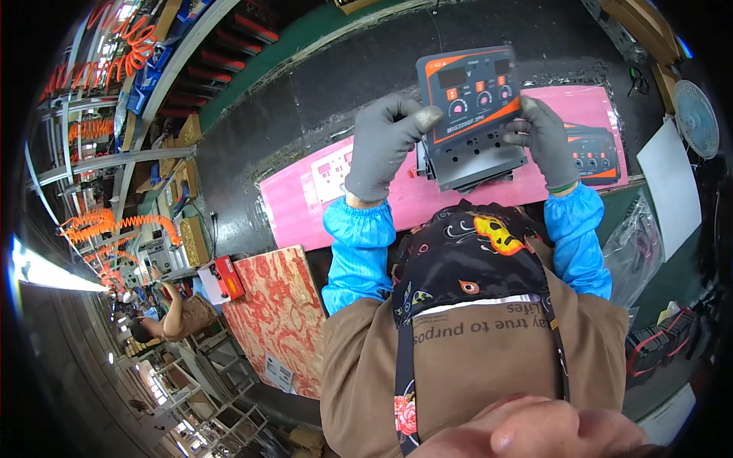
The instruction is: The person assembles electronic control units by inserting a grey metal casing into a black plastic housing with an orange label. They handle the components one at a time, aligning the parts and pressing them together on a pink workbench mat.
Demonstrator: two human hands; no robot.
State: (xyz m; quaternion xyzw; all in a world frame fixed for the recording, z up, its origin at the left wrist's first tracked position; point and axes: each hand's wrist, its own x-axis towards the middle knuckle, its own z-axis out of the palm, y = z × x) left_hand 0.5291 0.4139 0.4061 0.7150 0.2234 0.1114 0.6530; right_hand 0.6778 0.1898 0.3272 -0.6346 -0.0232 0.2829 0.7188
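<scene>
Between both gloved hands I hold up a dark control panel (469, 84) with orange trim, knob markings and display windows. My left hand (385, 145), in a grey glove, pinches its left edge between thumb and fingers. My right hand (548, 141), also gloved in grey, grips the lower right corner. Just under the panel lies a stack of dark plates with holes (481, 164), partly covered by it. Similar orange-trimmed panels (595, 156) are piled to the right of my right hand. Left of my left hand lies a white sheet with cut-outs (330, 174).
A pink mat (294, 191) runs along the dark workbench (321, 91). A red-patterned board (275, 305) is at the left, near a red machine (227, 278). Orange coiled hoses (99, 221) hang farther left, where another person (179, 317) works. At right stand a fan (695, 118) and a white board (666, 183).
</scene>
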